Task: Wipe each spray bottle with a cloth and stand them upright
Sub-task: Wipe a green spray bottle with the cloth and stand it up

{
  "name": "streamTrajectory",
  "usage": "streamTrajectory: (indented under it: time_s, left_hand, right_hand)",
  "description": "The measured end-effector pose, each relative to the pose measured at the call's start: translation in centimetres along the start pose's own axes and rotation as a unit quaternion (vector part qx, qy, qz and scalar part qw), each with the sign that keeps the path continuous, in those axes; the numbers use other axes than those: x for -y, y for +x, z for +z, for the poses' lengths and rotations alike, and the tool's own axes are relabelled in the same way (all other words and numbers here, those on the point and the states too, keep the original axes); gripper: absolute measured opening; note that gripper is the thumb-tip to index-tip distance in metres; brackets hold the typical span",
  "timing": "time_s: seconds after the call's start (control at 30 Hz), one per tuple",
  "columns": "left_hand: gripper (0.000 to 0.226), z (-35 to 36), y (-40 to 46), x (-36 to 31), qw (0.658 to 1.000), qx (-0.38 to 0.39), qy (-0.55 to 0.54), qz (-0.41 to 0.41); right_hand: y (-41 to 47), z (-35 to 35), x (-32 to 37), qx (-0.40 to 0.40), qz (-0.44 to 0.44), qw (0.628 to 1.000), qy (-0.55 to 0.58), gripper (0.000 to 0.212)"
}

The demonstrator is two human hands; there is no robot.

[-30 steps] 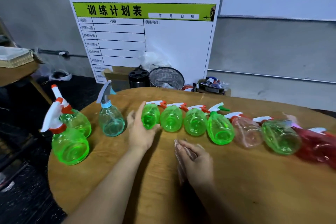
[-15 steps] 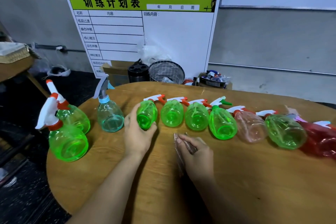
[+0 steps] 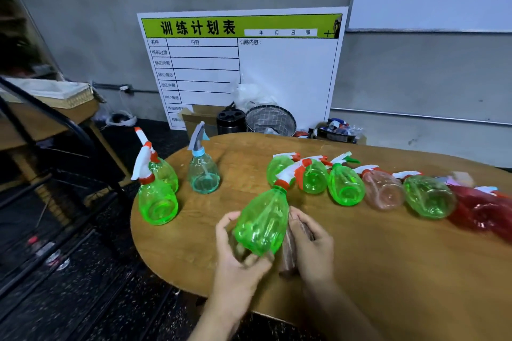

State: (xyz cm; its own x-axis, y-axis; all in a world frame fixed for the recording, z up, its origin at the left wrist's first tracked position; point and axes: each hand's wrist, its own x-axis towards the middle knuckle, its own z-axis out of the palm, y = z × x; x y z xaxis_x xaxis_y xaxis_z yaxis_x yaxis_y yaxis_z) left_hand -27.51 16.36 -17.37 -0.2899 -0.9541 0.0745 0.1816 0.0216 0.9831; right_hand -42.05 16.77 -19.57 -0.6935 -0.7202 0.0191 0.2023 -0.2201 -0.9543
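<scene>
My left hand (image 3: 235, 252) holds the green spray bottle (image 3: 261, 223) above the near edge of the surface (image 3: 388, 271), fingers curled around its base. Its long axis tilts away from me, with the trigger head (image 3: 291, 174) far and to the right. My right hand (image 3: 310, 246) grips the cloth (image 3: 288, 252), just beside the bottle's right side, so I judge this hand is nearer for the wiping.
</scene>
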Motion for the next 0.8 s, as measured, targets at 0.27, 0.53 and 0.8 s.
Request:
streamTrajectory:
  time_s: [0.27, 0.53, 0.8]
  left_hand:
    - [0.105, -0.2, -7.6, -1.6, 0.991, 0.115, 0.051, 0.035]
    - [0.097, 0.8, -15.2, -4.7, 0.991, 0.110, 0.060, 0.052]
    - [0.094, 1.0, -22.3, -8.0, 0.988, 0.130, 0.028, 0.074]
  right_hand:
    - [-8.5, -4.9, 4.9, 0.024, 0.013, 0.999, 0.039, 0.020]
    - [-15.9, -8.7, 9.3, 0.087, -0.030, 0.995, 0.042, 0.023]
    - [-19.8, -9.5, 15.4, 0.175, -0.200, 0.961, -0.078, 0.022]
